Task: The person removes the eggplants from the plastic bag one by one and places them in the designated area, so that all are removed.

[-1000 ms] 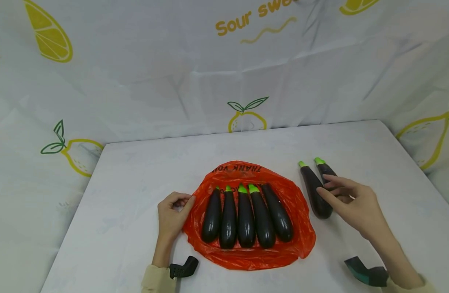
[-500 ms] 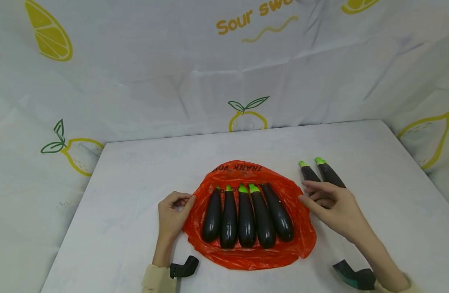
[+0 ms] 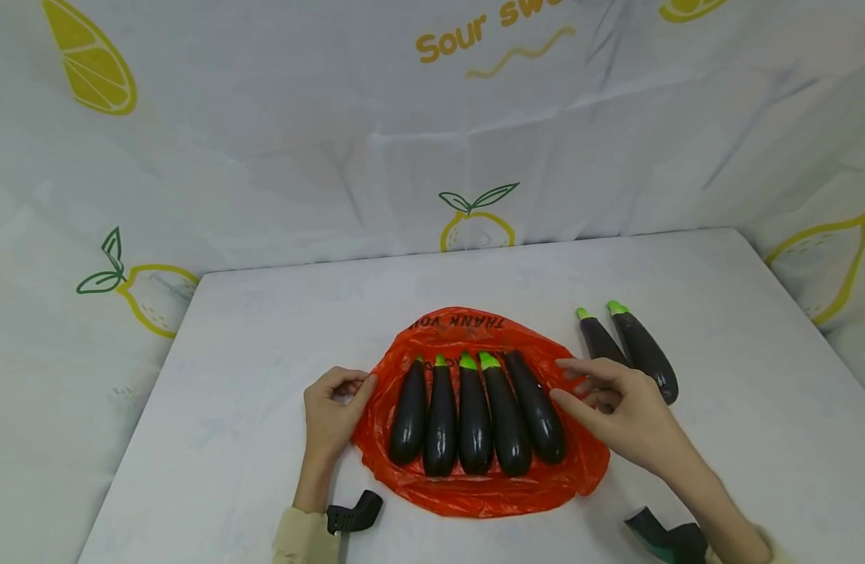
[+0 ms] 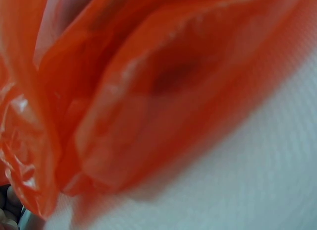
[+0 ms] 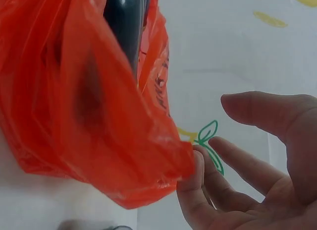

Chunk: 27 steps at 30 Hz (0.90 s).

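Five glossy, elongated near-black eggplants lie side by side in an open bag of thin red plastic, tops toward 12 o'clock; two loose dark eggplants with bright green stem ends sit outside it on the white table, at the bag's 2 o'clock. Left hand, at 9 o'clock, pinches the bag's rim. Right hand, at 3 o'clock, is over the rim, thumb and fingers apart; can't tell if it touches plastic.
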Motion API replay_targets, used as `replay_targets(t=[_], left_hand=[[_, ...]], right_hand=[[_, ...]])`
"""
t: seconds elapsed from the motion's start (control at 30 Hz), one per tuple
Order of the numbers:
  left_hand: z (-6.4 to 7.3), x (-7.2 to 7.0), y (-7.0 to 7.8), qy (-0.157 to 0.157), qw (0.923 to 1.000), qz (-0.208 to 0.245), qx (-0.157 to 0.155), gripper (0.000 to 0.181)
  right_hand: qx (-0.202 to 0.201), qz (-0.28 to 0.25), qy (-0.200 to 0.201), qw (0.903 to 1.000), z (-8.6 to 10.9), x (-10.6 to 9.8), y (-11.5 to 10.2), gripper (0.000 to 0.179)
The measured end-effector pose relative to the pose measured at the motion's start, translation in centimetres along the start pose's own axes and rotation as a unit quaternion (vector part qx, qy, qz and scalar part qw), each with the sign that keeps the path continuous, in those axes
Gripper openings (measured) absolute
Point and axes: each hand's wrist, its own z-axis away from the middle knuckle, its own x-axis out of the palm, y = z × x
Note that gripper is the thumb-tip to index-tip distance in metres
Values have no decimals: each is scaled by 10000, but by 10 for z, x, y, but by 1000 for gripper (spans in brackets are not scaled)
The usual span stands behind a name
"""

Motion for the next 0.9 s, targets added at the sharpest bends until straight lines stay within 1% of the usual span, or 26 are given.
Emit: replay_targets(t=[0.1, 0.17, 0.4, 0.43, 0.63, 0.73, 0.9], left_hand=[[0, 0, 0, -2, 10000, -10, 1, 1], [0, 0, 1, -10, 10000, -12, 2, 3], [-1, 0, 0, -36, 10000, -20, 25, 7], [-1, 0, 0, -30, 10000, -21, 31, 4], [-1, 1, 0, -31, 10000, 3, 78, 3], [-1, 1, 0, -44, 9999, 32, 95, 6], [0, 0, 1, -35, 10000, 49, 39, 6]], right_hand=[[-58, 16, 13, 10000, 1, 3, -2, 37], [-89, 12, -2, 10000, 1, 5, -4, 36], [-114, -125, -186, 9997, 1, 11, -5, 39], [-114, -138, -212, 9996, 0, 12, -5, 39], [25, -55, -408, 9991, -1, 19, -3, 43], [146, 45, -473, 9988, -1, 22, -2, 44], [232, 219, -535, 9981, -2, 26, 0, 44]])
